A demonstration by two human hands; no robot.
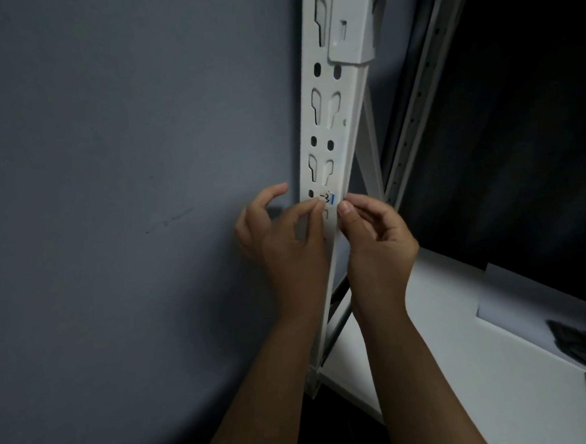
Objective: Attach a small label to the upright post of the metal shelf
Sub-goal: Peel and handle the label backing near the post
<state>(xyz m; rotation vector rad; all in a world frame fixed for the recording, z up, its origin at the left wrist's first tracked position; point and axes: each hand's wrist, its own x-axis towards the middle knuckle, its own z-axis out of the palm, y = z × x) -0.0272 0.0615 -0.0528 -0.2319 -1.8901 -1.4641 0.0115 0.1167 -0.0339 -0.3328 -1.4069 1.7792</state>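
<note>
A white metal shelf post [333, 123] with keyhole slots runs up the middle of the view. A small white label [328, 198] with black handwriting and a blue edge lies against the post's front face. My left hand [285, 236] presses the label's left side with its thumb tip, the other fingers curled beside the post. My right hand [374, 230] touches the label's right edge with a fingertip, the rest of its fingers bent. Both forearms rise from the bottom of the frame.
A grey-blue wall [129, 197] fills the left. A white shelf board [463, 331] lies to the lower right with a white sheet [515, 297] and dark objects [584, 344] on it. A rear post [420, 87] and dark space lie behind.
</note>
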